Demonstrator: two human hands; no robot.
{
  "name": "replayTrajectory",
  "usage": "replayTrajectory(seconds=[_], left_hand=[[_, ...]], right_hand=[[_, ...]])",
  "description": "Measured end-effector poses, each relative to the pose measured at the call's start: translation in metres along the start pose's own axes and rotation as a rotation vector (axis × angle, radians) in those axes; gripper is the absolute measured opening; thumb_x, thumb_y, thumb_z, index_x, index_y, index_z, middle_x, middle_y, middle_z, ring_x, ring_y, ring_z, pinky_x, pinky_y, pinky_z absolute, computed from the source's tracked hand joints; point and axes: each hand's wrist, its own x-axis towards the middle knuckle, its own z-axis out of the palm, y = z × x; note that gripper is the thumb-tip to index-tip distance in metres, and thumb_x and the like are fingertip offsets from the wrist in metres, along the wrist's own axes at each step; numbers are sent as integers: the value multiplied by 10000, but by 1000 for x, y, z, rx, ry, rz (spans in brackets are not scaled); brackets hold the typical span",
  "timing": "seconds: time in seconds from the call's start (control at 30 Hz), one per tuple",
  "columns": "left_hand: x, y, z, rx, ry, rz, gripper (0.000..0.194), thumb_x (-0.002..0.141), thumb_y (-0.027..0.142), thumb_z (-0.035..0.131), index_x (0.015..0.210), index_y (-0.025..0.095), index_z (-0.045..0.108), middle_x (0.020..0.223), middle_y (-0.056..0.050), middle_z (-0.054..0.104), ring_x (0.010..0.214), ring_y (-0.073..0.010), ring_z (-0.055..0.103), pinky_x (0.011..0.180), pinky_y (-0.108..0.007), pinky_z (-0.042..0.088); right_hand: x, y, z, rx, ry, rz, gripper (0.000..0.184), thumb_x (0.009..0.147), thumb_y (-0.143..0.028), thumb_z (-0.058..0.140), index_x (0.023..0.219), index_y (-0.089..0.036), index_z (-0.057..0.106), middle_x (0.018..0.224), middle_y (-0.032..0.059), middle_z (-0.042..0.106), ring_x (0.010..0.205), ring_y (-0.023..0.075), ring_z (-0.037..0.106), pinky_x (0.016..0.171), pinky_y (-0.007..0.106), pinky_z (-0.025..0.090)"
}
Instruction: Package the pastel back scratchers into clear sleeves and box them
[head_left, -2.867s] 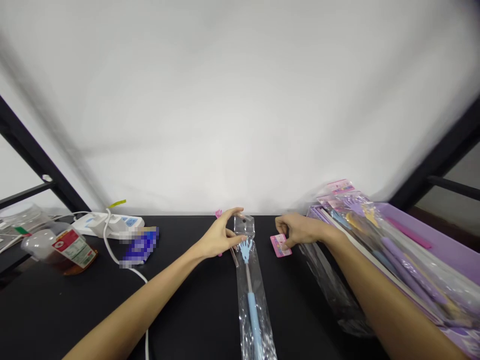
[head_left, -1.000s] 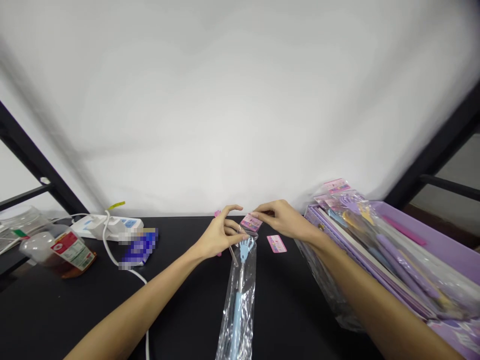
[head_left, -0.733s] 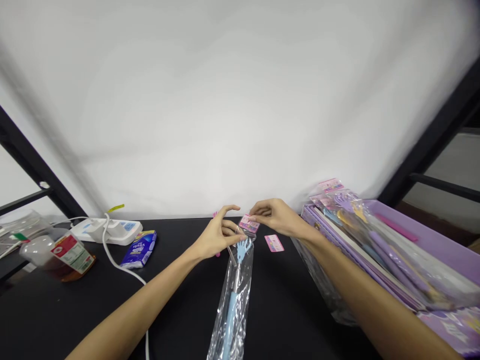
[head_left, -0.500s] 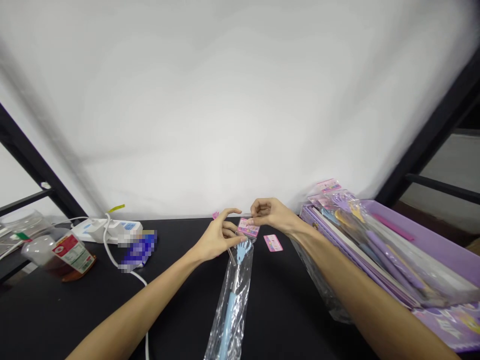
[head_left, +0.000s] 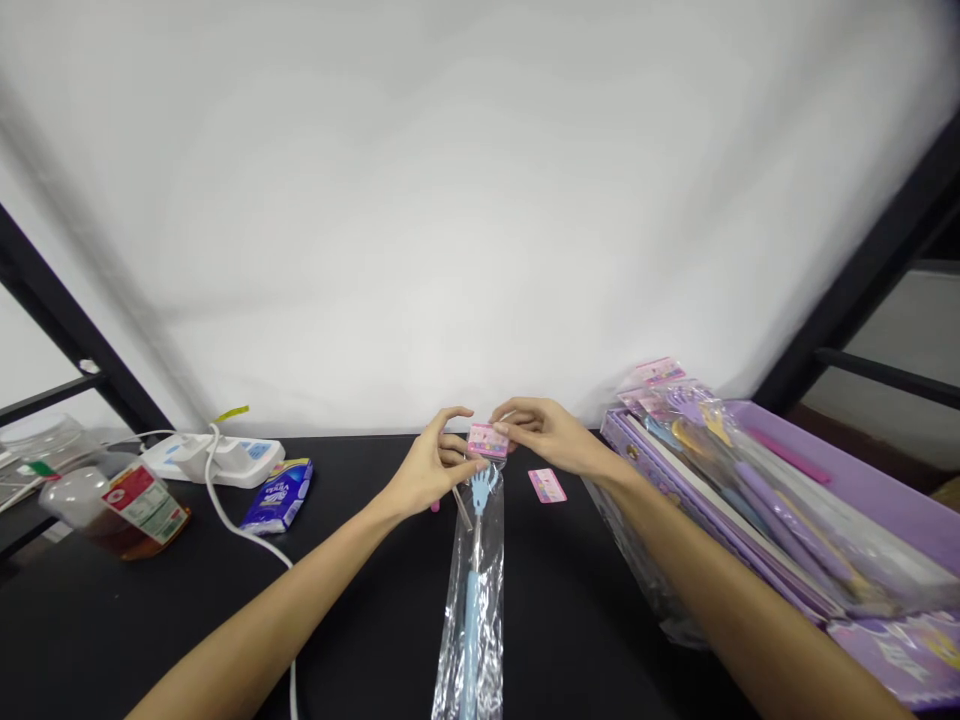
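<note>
A light-blue, hand-shaped back scratcher lies in a long clear plastic bag on the black tabletop. At the bag's top sits a pink printed card. My right hand pinches the card's right edge between thumb and fingers. My left hand is curled at the bag's top left edge, thumb against the plastic beside the scratcher's head. A thin metal rod and a bit of pink show below its fingers; the rest of them is hidden. Another pink card lies flat to the right.
On the right, a purple box holds several bagged back scratchers. Clear plastic lies beneath my right forearm. At left are a power strip with a white cable, a blue tissue pack and a tilted bottle. A white wall rises behind.
The pink card and bag top have shifted slightly left and up, and the bag lies straighter. The pink tip above my left hand is gone from there; pink now shows below it.
</note>
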Motion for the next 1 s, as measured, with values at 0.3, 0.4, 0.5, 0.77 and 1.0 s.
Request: replayTrajectory(seconds=[0.3, 0.4, 0.5, 0.77, 1.0], left_hand=[[3, 3, 3, -44, -35, 3, 612, 756, 339, 742, 1270, 264, 417, 827, 4, 643, 658, -118, 639, 558, -195, 473], [7, 6, 3, -53, -42, 27, 572, 774, 335, 728, 1256, 255, 429, 841, -9, 656, 679, -126, 647, 597, -214, 485], [11, 9, 4, -62, -24, 57, 540, 784, 325, 718, 1241, 253, 439, 853, -12, 655, 694, -134, 658, 631, -233, 498], [42, 15, 18, -34, 263, 146, 474, 796, 314, 694, 1176, 264, 414, 781, 46, 561, 574, -88, 616, 534, -190, 460], [77, 26, 56, -176, 289, 93, 506, 793, 315, 707, 1153, 254, 356, 880, 8, 644, 697, -145, 696, 672, -280, 569]], right_hand=[[1, -8, -1, -37, 74, 114, 293, 791, -233, 670, 1077, -218, 608, 812, 30, 738, 776, 201, 694, 718, 313, 533], [2, -8, -4, -1, 72, 121, 373, 739, -222, 727, 1084, -216, 587, 834, 34, 728, 766, 205, 699, 728, 329, 553], [2, -9, -7, 80, 85, 186, 531, 707, -260, 786, 1160, -237, 509, 890, 48, 724, 801, 216, 706, 775, 369, 569], [-30, -20, -15, 250, -29, 520, 419, 756, -459, 751, 853, -225, 416, 754, 39, 699, 730, 201, 685, 723, 394, 573], [-73, -27, -49, 87, 154, 356, 287, 762, -364, 743, 779, -212, 501, 631, -37, 623, 610, 119, 572, 610, 262, 475]])
